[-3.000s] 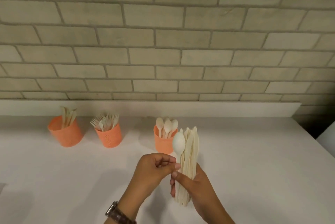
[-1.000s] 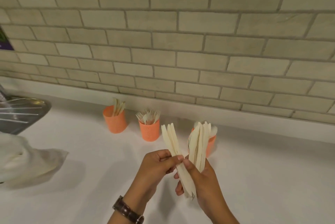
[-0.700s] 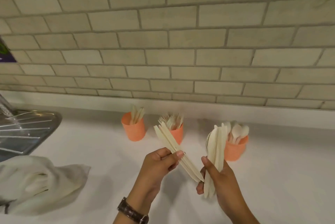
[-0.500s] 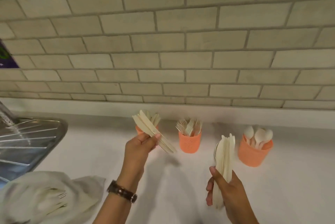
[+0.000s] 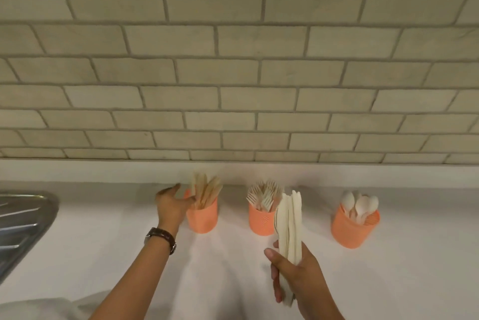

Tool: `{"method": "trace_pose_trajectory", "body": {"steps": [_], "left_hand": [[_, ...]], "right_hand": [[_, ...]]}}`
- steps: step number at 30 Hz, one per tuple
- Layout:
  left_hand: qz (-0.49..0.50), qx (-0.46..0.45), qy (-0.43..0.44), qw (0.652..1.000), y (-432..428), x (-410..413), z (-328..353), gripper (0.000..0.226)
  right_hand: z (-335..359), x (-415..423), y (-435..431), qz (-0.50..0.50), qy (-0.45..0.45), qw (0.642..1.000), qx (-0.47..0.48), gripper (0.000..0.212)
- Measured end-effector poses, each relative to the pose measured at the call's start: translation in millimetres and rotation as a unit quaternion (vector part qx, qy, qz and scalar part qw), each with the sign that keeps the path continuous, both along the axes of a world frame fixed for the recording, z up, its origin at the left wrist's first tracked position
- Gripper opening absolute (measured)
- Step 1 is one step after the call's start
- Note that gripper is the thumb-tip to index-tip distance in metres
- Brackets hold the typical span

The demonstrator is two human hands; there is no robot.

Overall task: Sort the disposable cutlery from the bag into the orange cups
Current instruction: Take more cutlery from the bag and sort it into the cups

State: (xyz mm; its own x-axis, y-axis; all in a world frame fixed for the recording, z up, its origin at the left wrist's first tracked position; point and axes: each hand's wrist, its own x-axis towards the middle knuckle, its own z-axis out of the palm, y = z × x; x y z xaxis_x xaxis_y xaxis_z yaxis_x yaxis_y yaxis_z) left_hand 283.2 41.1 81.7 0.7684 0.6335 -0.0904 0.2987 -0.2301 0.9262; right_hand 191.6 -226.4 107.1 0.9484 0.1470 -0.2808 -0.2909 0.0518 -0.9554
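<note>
Three orange cups stand in a row near the wall. The left cup holds wooden knives. The middle cup holds forks. The right cup holds spoons. My left hand is at the left cup's rim, fingers apart, touching the knives standing in it. My right hand grips an upright bundle of pale cutlery in front of the middle cup. The white bag shows at the bottom left edge.
A steel sink drainboard lies at the left edge of the white counter. A brick-tile wall with a white ledge rises right behind the cups.
My left hand pulled several knives out of the bundle, carried them left and set them into the left cup. My right hand stayed with the remaining bundle. The view swung left.
</note>
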Motion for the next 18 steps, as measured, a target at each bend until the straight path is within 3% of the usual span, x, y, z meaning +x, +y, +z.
{"method": "trace_pose_trajectory", "body": {"steps": [3,5,8,11,13,16,18], "left_hand": [[0.018,0.033,-0.037,0.999,-17,-16,22,0.073],[0.0,0.021,-0.082,0.996,-40,-37,38,0.048],[-0.116,-0.018,-0.103,0.988,-91,-81,55,0.007],[-0.186,-0.04,-0.083,0.978,-134,-115,56,0.013],[-0.195,-0.038,-0.063,0.978,-152,-124,53,0.033],[-0.17,-0.024,-0.053,0.984,-163,-127,50,0.038],[-0.146,-0.035,-0.057,0.987,-163,-125,50,0.025]], "right_hand": [[4,4,5,-0.007,-0.008,1.0,-0.027,0.035],[4,6,8,-0.005,-0.016,0.999,-0.04,0.042],[1,6,14,0.005,-0.032,0.998,-0.053,0.044],[3,3,21,-0.001,-0.051,0.998,-0.037,0.037],[8,-4,25,0.026,-0.049,0.998,-0.021,0.012],[7,-12,22,0.048,-0.072,0.996,0.012,0.034],[8,-17,22,0.067,-0.082,0.994,0.014,0.027]]}}
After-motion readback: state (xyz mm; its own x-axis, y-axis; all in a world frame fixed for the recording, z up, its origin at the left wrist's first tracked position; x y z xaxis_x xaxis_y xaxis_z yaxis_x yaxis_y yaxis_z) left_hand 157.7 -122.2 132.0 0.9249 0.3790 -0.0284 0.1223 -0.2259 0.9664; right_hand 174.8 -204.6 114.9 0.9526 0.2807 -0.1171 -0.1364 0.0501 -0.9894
